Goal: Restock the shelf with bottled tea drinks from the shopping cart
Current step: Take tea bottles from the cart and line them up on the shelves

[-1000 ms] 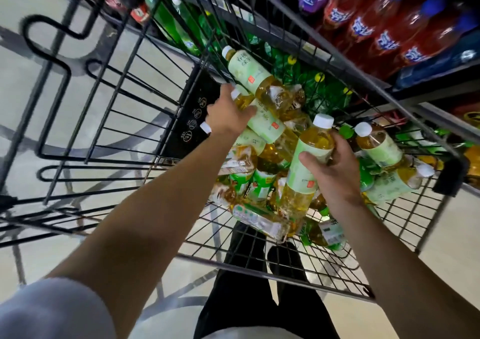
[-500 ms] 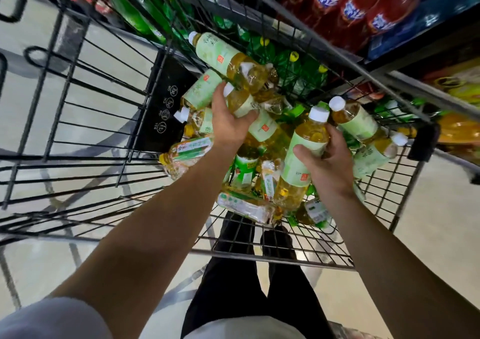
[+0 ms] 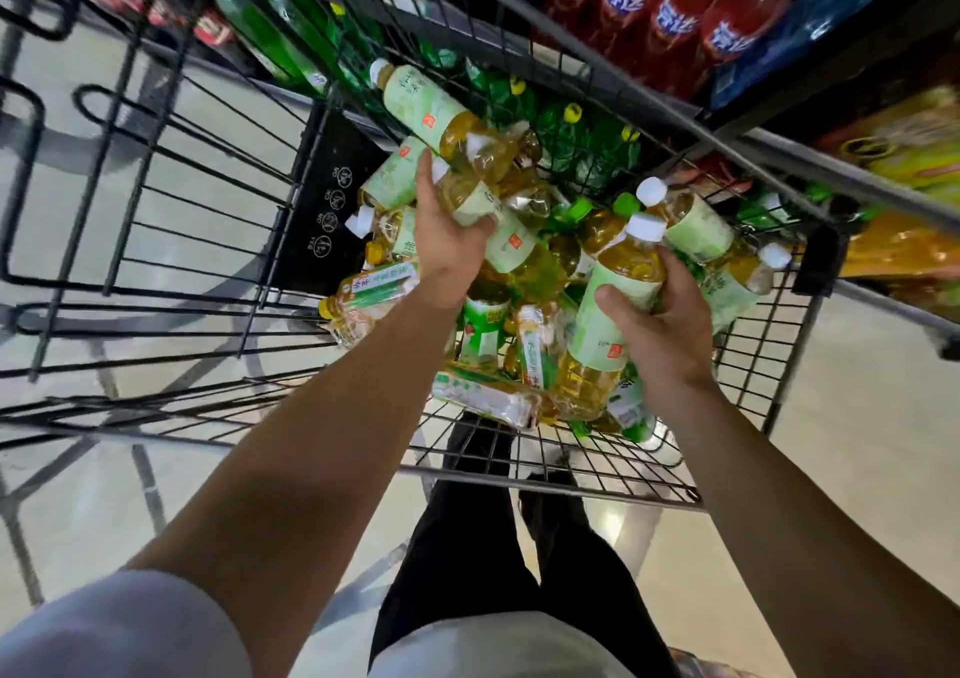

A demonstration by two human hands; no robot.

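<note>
A black wire shopping cart (image 3: 550,475) holds a heap of amber tea bottles with pale green labels and white caps. My left hand (image 3: 449,241) reaches into the heap and grips one tea bottle (image 3: 470,197) near its shoulder. My right hand (image 3: 662,329) holds another tea bottle (image 3: 605,314) upright by its label, its white cap pointing up. More tea bottles lie around them, one slanted on top (image 3: 431,106) and two at the right (image 3: 696,225). The shelf (image 3: 779,152) runs behind the cart at the upper right.
Red drink bottles (image 3: 670,12) stand on the shelf's upper level, with green bottles (image 3: 275,38) and yellow-capped green ones (image 3: 571,132) lower down. The cart's folded child-seat flap (image 3: 322,210) is at the left. My legs and shoes (image 3: 519,547) stand below the cart on a pale floor.
My left hand has closed round a bottle in the heap and begun to lift it. My right hand has kept its bottle upright. The view has shifted slightly.
</note>
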